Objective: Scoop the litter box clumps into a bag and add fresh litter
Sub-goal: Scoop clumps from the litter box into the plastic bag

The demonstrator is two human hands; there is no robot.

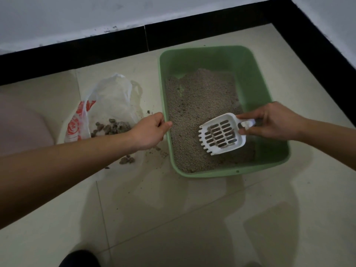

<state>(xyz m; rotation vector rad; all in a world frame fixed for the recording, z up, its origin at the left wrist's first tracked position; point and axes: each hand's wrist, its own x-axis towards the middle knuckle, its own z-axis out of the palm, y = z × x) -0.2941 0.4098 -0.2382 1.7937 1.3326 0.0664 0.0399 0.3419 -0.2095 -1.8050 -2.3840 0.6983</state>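
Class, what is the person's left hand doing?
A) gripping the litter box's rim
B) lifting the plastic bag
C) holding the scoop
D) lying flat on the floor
A: the left hand grips the green litter box by its left rim, while the right hand holds the white scoop.

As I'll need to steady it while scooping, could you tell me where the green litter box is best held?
Probably its left long rim, taken from outside, where the left hand grips the litter box: the lip flares outward for fingers, and the scoop in the right hand works opposite.
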